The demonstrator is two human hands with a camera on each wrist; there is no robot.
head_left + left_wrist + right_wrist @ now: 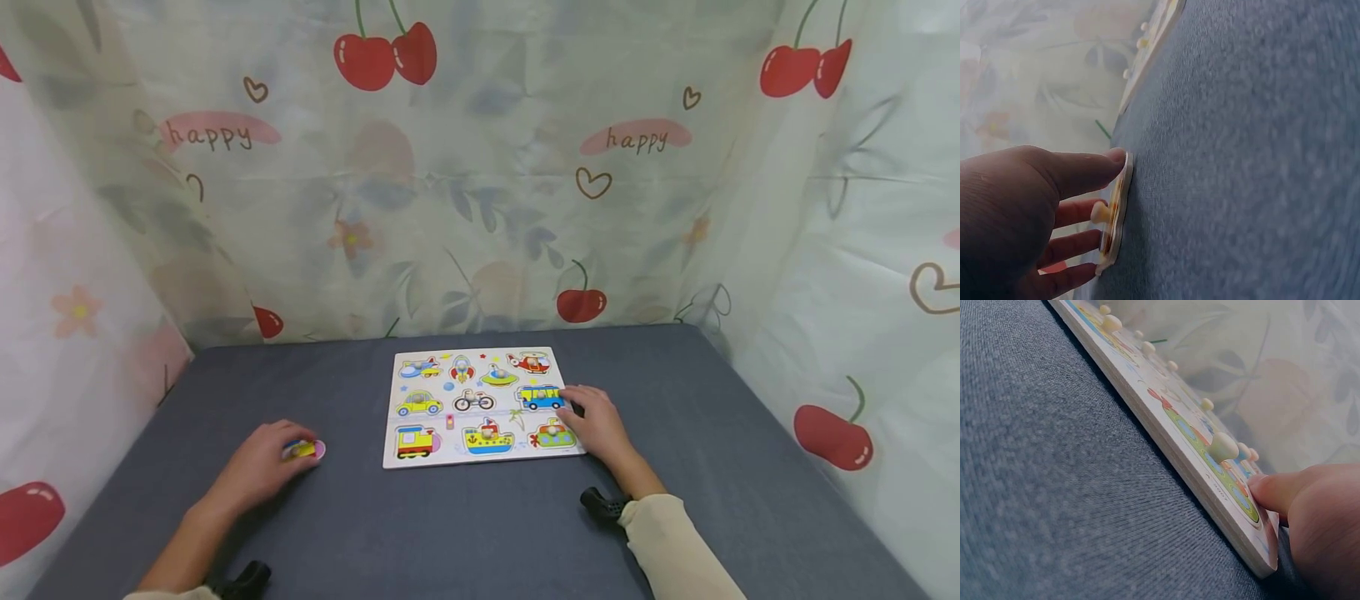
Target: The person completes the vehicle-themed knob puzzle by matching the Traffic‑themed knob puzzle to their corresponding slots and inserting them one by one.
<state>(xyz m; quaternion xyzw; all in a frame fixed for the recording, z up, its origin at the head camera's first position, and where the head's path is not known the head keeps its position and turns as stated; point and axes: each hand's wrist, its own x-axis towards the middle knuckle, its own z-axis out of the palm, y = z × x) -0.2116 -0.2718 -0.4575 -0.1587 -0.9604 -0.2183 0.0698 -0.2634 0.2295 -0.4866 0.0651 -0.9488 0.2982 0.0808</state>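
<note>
A pale wooden knob puzzle board (455,429) with vehicle pictures lies on the dark table. To its left, my left hand (258,462) holds a small yellow puzzle piece with a pink round end (307,449). In the left wrist view, thumb and fingertips are at opposite edges of this puzzle piece (1117,219), its knob facing the palm, close over the table. My right hand (600,425) rests on the board's right edge by the bus and the submarine. The right wrist view has its thumb (1272,490) on the board's face; the other fingers are hidden there.
The dark grey cloth tabletop (480,525) extends all around the board. A printed curtain (480,167) with cherries and hearts hangs behind and at both sides. Black straps with camera mounts (602,505) sit at the wrists.
</note>
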